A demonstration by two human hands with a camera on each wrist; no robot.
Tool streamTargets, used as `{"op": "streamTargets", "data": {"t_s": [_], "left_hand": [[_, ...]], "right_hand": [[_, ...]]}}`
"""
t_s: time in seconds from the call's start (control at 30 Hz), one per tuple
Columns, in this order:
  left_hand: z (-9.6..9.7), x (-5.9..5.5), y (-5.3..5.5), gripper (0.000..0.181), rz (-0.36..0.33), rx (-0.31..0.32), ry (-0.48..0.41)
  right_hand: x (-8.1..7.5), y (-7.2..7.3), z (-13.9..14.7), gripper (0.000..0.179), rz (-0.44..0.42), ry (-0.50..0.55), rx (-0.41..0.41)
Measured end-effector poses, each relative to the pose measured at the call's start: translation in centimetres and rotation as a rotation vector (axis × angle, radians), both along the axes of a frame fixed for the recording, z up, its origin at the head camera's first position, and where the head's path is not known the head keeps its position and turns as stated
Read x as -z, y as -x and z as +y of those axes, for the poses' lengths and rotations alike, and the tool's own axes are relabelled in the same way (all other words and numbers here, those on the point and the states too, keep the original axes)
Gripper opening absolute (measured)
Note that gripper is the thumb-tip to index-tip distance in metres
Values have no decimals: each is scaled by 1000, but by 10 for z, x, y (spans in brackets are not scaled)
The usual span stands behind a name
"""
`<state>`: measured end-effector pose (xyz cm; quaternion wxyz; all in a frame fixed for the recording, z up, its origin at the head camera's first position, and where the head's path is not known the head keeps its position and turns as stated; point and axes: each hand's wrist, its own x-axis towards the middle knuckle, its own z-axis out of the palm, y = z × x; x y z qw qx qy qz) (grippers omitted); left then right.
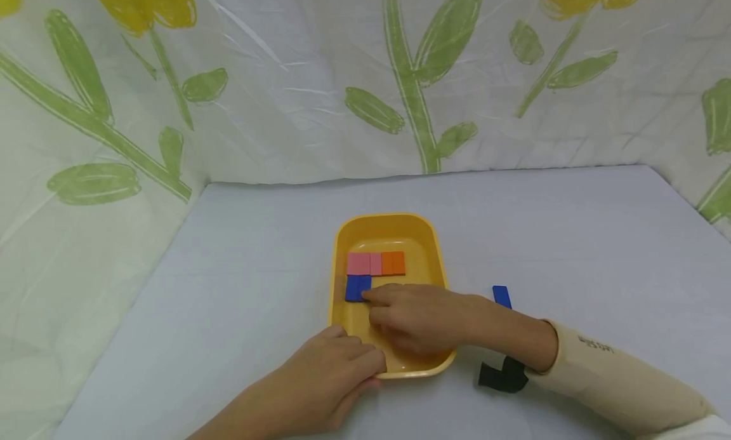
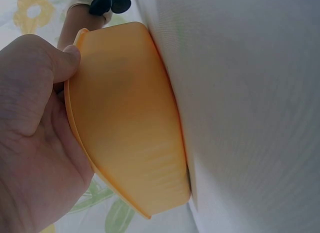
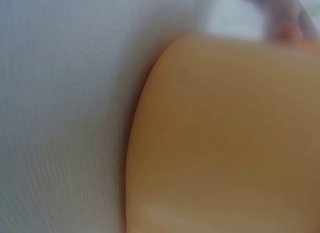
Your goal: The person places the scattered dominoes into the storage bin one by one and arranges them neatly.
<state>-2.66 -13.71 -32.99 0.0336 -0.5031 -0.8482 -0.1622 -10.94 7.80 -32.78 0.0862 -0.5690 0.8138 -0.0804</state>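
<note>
A yellow tray (image 1: 391,221) stands on the table. In the head view my left hand (image 1: 328,373) grips its near-left rim; the left wrist view shows the thumb over the rim of the same tray (image 2: 125,118). My right hand (image 1: 419,313) reaches over the tray's right side, a fingertip touching the right one of two blue tiles (image 1: 354,288). Those tiles lie side by side just below a row of pink tiles (image 1: 360,263) and orange tiles (image 1: 393,263). The right hand's lower fingers are partly hidden. In the right wrist view the tray's outer wall (image 3: 225,133) fills most of the picture.
Another blue tile (image 1: 501,296) lies on the table right of the tray, partly behind the right forearm. A black strap (image 1: 502,376) hangs at the right wrist. A white sheet with painted flowers (image 1: 297,110) rises behind the table (image 1: 257,237).
</note>
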Motion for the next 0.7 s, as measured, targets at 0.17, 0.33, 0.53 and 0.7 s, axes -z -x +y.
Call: {"op": "streamTargets", "data": {"t_s": [0.17, 0.33, 0.53, 0.7], "left_hand": [[0, -1, 0, 13, -14, -4, 10], [0, -1, -1, 14, -3, -4, 11], [1, -2, -1, 11, -36, -10, 22], [1, -3, -1, 11, -27, -11, 29]], "right_hand": [[0, 0, 1, 17, 6, 14, 1], [1, -1, 2, 16, 54, 75, -10], [-6, -1, 17, 18, 101, 173, -11], [-17, 1, 42, 24, 69, 262, 13]]}}
